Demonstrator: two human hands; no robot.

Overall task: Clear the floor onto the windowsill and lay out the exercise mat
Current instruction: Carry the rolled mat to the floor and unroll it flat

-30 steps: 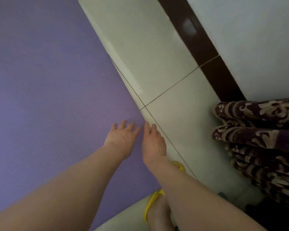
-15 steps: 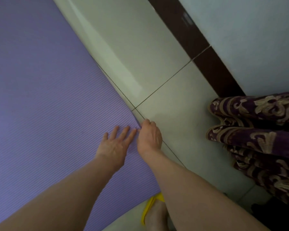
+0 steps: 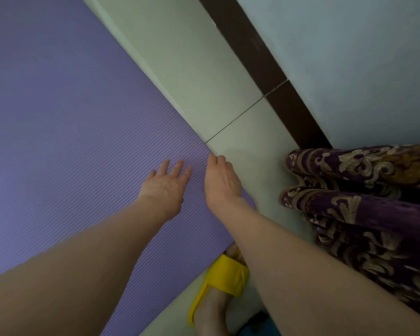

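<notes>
Purple ribbed foam mat (image 3: pixel 70 141) flat | left hand (image 3: pixel 164 187) fingers spread | right hand (image 3: pixel 222 181) fingers curled over its edge

Both hands (image 3: pixel 192 185) on purple mat (image 3: pixel 70 141)

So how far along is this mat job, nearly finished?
Nearly, it seems. The purple exercise mat already lies unrolled and flat on the tiled floor. In hand: the left hand rests flat near its corner, and the right hand is at the mat's edge, likely squaring it. The visible floor holds no loose items; the windowsill is out of view.
</notes>
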